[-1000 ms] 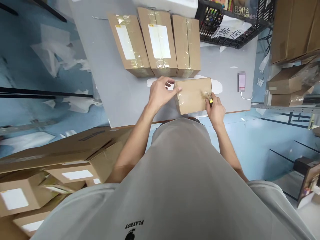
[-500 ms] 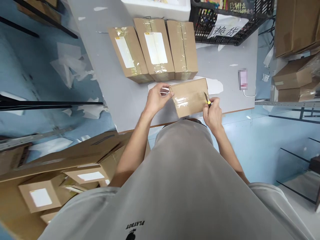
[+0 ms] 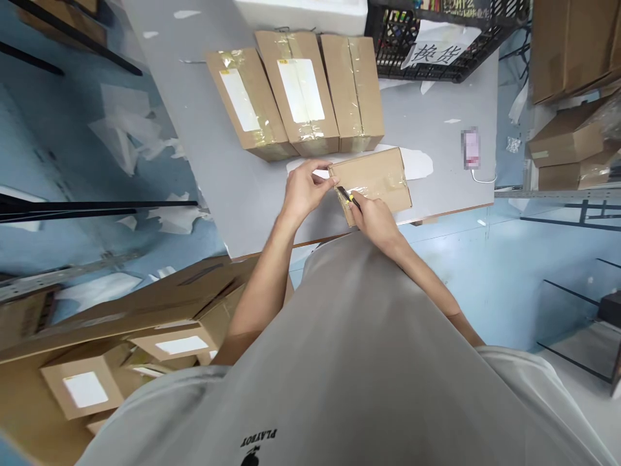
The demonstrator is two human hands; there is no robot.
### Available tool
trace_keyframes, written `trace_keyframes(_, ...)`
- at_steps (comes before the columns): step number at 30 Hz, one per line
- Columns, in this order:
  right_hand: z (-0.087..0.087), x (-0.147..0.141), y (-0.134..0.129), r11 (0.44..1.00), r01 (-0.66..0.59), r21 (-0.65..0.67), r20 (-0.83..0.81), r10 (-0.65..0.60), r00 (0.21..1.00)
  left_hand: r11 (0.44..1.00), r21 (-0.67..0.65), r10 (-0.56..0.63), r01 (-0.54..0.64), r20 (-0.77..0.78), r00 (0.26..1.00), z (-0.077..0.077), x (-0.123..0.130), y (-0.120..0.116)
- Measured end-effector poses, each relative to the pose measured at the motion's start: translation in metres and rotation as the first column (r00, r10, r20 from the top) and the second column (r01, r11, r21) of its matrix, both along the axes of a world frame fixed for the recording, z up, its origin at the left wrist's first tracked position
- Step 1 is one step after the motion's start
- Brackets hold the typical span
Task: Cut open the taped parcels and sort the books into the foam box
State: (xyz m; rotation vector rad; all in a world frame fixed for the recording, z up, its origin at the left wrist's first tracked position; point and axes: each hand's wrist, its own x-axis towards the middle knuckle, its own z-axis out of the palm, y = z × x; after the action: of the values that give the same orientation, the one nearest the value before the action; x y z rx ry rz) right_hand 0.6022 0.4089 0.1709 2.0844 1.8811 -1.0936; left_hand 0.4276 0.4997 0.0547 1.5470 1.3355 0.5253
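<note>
One cutter (image 3: pixel 356 201) — closed in right hand (image 3: pixel 378 222) — meets the carton's (image 3: pixel 372 173) left end, beside half-open left hand (image 3: pixel 305 191).

1. Standing cartons (image 3: pixel 301 97), upper centre: 3.
2. White labels (image 3: pixel 301 90) on these: 2.
3. Small carton (image 3: pixel 378 176), frame centre: 1.
4. Knife (image 3: pixel 351 198), frame centre: 1.
5. Hands, frame centre: 2 (left hand (image 3: pixel 305 193), right hand (image 3: pixel 376 222)).
6. Black crate (image 3: pixel 388 59), upper right: 1.
7. White bin (image 3: pixel 303 17), top centre: 1.

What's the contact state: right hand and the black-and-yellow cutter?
Touching. Head view: the right hand closes around the handle of the cutter, whose front end sticks out past the fingers.
</note>
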Motion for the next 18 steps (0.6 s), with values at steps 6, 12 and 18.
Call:
trace_keyframes(6, 0.014, -0.011, 0.003, 0.995, -0.043, -0.091, 0.108, 0.053, 0.993, 1.000, 0.013, 0.011, -0.010, -0.017, 1.000, -0.004, 0.002, 0.000)
trace_keyframes(12, 0.008, -0.030, 0.005, 0.992, -0.008, -0.128, 0.236, 0.038, 0.971, 1.000, 0.028, 0.006, -0.006, -0.028, 1.000, -0.005, 0.005, -0.001)
trace_keyframes(18, 0.019, -0.046, 0.007, 0.987, -0.047, -0.154, 0.280, 0.089, 0.956, 0.999, -0.004, 0.050, -0.051, -0.080, 0.996, 0.002, 0.011, -0.005)
